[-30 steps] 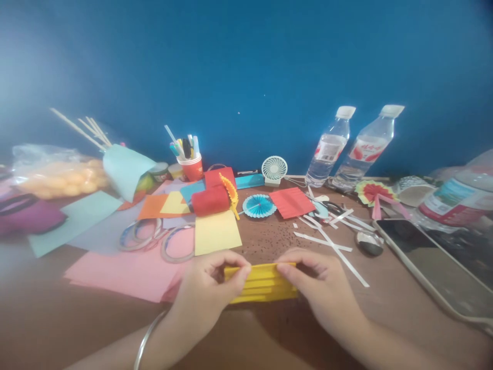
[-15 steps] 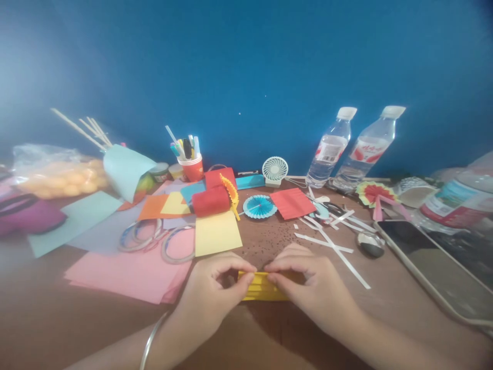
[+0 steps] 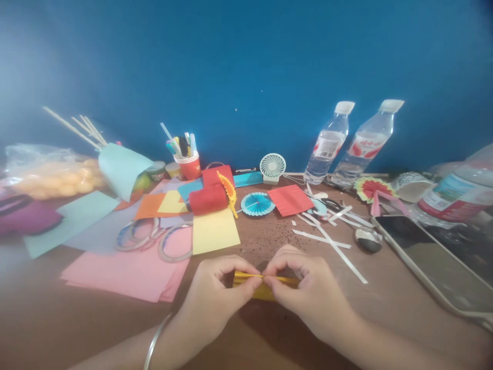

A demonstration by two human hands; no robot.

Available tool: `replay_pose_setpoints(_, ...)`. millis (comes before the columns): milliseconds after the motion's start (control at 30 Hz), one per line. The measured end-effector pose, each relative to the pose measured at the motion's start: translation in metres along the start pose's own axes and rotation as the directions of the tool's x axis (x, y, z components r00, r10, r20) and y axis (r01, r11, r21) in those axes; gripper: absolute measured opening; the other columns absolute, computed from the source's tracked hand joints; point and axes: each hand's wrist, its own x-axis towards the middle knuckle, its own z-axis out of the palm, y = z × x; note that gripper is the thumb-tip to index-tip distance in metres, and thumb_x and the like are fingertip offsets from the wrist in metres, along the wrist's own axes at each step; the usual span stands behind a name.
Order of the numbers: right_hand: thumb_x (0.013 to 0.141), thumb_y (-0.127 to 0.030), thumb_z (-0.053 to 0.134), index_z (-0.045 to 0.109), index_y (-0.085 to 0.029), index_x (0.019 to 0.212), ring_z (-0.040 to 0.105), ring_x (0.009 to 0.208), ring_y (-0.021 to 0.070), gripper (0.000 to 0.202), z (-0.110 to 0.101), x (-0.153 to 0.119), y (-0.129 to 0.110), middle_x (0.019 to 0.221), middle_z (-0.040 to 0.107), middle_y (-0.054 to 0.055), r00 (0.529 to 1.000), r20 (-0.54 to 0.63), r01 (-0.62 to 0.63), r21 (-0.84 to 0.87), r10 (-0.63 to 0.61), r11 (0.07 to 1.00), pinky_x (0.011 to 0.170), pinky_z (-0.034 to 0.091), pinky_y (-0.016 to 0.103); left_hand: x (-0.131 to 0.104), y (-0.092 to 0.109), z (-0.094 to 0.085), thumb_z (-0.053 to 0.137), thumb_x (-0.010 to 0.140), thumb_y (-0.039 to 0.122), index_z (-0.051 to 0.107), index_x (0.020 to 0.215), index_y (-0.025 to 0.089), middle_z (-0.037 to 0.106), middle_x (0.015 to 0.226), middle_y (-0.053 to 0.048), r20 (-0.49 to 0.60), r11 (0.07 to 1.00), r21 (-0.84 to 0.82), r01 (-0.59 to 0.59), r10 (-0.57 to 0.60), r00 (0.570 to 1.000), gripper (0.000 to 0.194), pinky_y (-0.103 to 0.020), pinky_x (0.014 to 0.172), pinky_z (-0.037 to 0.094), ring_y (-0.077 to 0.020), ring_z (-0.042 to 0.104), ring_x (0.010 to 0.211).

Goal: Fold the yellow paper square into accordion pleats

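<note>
A folded yellow paper (image 3: 264, 292) is held low in the middle of the view, just above the brown table. My left hand (image 3: 225, 288) pinches its top edge between thumb and forefinger. Close beside it, my right hand (image 3: 298, 285) pinches the same edge, and the two sets of fingertips nearly touch. The fingers cover part of the paper. Beyond the hands lie a pale yellow sheet (image 3: 216, 232), a blue paper rosette (image 3: 258, 204) and a creased red paper (image 3: 290, 200).
Pink sheets (image 3: 123, 275) and tape rolls (image 3: 160, 249) lie at the left. White strips (image 3: 342, 259), a phone (image 3: 427, 262) and a large bottle (image 3: 456, 192) are at the right. A pen cup (image 3: 188, 167), small fan (image 3: 273, 167) and two bottles (image 3: 325, 149) stand behind.
Both hands have drawn slightly closer together at the fingertips. The yellow paper's top edge is now pinched up into a fold, where its flat creases showed before. The view has shifted slightly.
</note>
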Motion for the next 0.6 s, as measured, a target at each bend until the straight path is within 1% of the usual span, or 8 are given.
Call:
replay_pose_setpoints(167,0.069,-0.009,0.059,0.063,-0.019,0.063,0.057,0.066,0.0143,0.012,0.0012,-0.0031,0.0029,0.066,0.061,0.0,0.995,-0.049,0.089,0.06,-0.087,0.994,0.063,0.043,0.027,0.001,0.0043,-0.001,0.063,0.071,0.017,0.068,0.07,0.02,0.066,0.07,0.0,-0.017,0.995,-0.099,0.018,-0.02,1.0,0.006,-0.02,0.06,0.046,-0.0125,0.059,0.066)
replay_pose_setpoints(233,0.069,-0.01,0.059,0.063,-0.019,0.065,0.058,0.067,0.0144,0.011,0.0022,-0.0039,0.0044,0.067,0.061,0.0,0.991,-0.077,0.119,0.087,-0.112,0.989,0.063,0.044,0.027,0.0006,0.0048,-0.0012,0.064,0.07,0.019,0.067,0.073,0.019,0.066,0.069,0.001,-0.038,0.986,-0.162,0.045,-0.052,0.998,0.004,-0.019,0.059,0.045,-0.0115,0.058,0.065)
replay_pose_setpoints(300,0.07,-0.011,0.058,0.063,-0.019,0.065,0.058,0.067,0.0146,0.011,0.0028,-0.0041,0.0052,0.067,0.061,0.0,0.989,-0.102,0.119,0.101,-0.109,0.988,0.063,0.044,0.027,0.0004,0.0037,-0.0017,0.066,0.07,0.022,0.067,0.073,0.019,0.065,0.068,0.001,-0.056,0.972,-0.223,0.077,-0.092,0.994,0.004,-0.018,0.058,0.045,-0.0108,0.057,0.064)
replay_pose_setpoints(367,0.07,-0.011,0.057,0.062,-0.019,0.065,0.058,0.066,0.0147,0.011,0.0024,-0.0036,0.0048,0.067,0.062,0.0,0.991,-0.109,0.089,0.091,-0.078,0.992,0.061,0.044,0.027,0.0005,0.0026,-0.0025,0.067,0.071,0.025,0.067,0.071,0.019,0.065,0.067,0.002,-0.056,0.965,-0.248,0.087,-0.104,0.993,0.006,-0.018,0.059,0.045,-0.0107,0.057,0.064)
replay_pose_setpoints(467,0.069,-0.012,0.058,0.064,-0.02,0.065,0.059,0.066,0.0158,0.011,0.0008,-0.0015,0.0028,0.068,0.064,0.0,0.996,-0.077,0.056,0.035,-0.053,0.998,0.063,0.044,0.029,0.0014,0.0032,-0.0038,0.067,0.072,0.028,0.067,0.069,0.019,0.065,0.068,0.001,-0.042,0.977,-0.197,0.081,-0.091,0.995,0.01,-0.019,0.06,0.045,-0.0113,0.056,0.065)
replay_pose_setpoints(600,0.071,-0.017,0.062,0.068,-0.021,0.067,0.059,0.066,0.0174,0.009,0.0006,0.0009,0.0013,0.063,0.066,0.001,0.997,-0.038,0.073,0.001,-0.073,0.997,0.065,0.044,0.032,0.0024,0.0059,-0.0034,0.065,0.074,0.028,0.067,0.07,0.02,0.065,0.069,0.0,-0.023,0.992,-0.106,0.075,-0.078,0.997,0.009,-0.02,0.06,0.044,-0.0123,0.057,0.066)
